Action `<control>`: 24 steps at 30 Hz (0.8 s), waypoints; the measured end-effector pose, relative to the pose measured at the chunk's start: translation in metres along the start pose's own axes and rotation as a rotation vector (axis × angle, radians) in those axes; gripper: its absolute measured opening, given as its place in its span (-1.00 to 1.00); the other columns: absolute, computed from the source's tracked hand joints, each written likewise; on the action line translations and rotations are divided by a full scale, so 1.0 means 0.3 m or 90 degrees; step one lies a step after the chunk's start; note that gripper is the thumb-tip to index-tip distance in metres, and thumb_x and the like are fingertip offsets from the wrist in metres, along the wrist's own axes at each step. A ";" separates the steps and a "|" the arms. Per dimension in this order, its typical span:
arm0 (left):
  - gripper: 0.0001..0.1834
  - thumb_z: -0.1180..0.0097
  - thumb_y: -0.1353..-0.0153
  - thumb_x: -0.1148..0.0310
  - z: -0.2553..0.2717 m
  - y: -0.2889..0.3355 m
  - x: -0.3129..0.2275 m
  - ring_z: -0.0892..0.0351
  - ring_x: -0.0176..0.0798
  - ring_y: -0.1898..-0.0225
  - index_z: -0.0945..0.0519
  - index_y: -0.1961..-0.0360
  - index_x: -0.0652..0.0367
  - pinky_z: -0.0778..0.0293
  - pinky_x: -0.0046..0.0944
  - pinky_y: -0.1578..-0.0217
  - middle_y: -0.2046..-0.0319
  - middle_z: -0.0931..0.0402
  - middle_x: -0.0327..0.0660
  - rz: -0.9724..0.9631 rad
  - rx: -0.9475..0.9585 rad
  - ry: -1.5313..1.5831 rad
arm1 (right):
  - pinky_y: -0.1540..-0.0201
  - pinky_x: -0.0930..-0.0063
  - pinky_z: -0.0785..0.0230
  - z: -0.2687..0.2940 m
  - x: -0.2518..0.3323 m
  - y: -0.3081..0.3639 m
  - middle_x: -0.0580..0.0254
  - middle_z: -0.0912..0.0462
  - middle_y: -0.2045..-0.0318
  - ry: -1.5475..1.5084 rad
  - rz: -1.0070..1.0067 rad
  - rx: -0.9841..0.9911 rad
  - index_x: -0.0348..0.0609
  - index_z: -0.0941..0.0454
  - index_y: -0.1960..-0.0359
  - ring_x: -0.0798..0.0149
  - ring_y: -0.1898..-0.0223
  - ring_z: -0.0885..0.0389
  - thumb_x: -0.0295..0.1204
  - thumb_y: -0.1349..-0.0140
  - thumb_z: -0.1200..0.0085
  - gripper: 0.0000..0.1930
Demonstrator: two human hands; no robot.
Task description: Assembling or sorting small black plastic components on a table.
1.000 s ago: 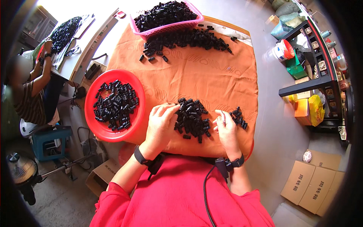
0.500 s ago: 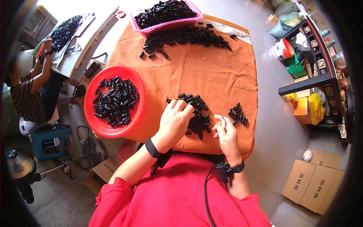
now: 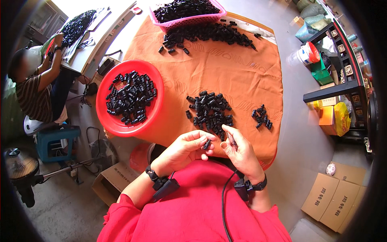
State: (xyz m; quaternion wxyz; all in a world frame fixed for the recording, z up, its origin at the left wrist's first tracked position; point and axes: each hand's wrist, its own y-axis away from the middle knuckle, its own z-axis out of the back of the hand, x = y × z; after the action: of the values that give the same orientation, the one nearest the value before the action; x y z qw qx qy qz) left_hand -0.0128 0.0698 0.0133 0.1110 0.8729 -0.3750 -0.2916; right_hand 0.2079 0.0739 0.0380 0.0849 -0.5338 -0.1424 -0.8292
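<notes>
Close to my body, my left hand (image 3: 183, 150) pinches one small black plastic part (image 3: 207, 144) between thumb and fingers. Just to its right, my right hand (image 3: 244, 158) is closed round a thin, pale, slender tool (image 3: 231, 141), mostly hidden by the fingers, so its kind is unclear. The two hands are slightly apart. Beyond them a loose pile of similar black parts (image 3: 209, 108) lies on the orange cloth (image 3: 173, 90). A smaller cluster of black parts (image 3: 262, 117) lies to the right of it.
At the left stands a red basin (image 3: 158, 109) holding many black parts. A pink basket (image 3: 193, 21) of such parts stands at the far edge, with a heap (image 3: 209, 35) spilled before it. Another person (image 3: 38, 84) works at a table on the left. Cardboard boxes (image 3: 332, 197) stand lower right.
My left hand has left the pile and come back toward my body with a black part. My right hand has moved nearer to it, still closed on the tool. The view has shifted slightly.
</notes>
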 end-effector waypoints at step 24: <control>-0.69 -0.10 -0.42 0.26 0.001 0.036 0.116 -0.61 -0.31 0.07 -0.49 -0.08 0.18 -0.52 -0.33 0.07 0.12 -0.59 -0.22 -0.048 0.015 0.036 | 0.20 0.49 -0.44 -0.101 -0.021 0.092 0.20 -0.57 0.31 -0.078 0.045 -0.062 -0.21 -0.56 0.11 0.33 0.27 -0.58 -0.52 -0.31 -0.19 -0.85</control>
State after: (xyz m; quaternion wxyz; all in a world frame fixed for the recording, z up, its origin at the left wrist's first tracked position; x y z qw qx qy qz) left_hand -0.0003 0.0372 0.0026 0.1001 0.8955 -0.3418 -0.2667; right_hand 0.1924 0.0379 0.0246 0.0793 -0.5917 -0.0879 -0.7974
